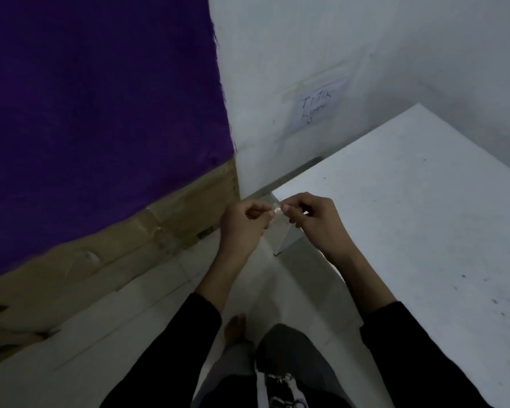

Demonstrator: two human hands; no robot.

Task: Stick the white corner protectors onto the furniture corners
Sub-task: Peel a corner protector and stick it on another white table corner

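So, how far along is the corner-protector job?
Nothing looks stuck on yet: the near corner of the white table is bare. The left hand and right hand pinch a small pale piece, probably a protector, just beside that corner. Left to do: press it on, then the other corners.

Left hand (242, 225) and right hand (315, 219) pinch a protector (275, 209), fingertips (286, 208) meeting just in front of the table corner (275, 193).
Right of fingers: tabletop (409, 231), room to pass above it.
Beyond fingers: narrow gap, then wall (277, 83) blocks.
Left of fingers: open air over floor (159, 319), out to cloth (86, 113) and cardboard (100, 260).
Below fingers: table side panel (289, 240); lower down, a foot (234, 328).
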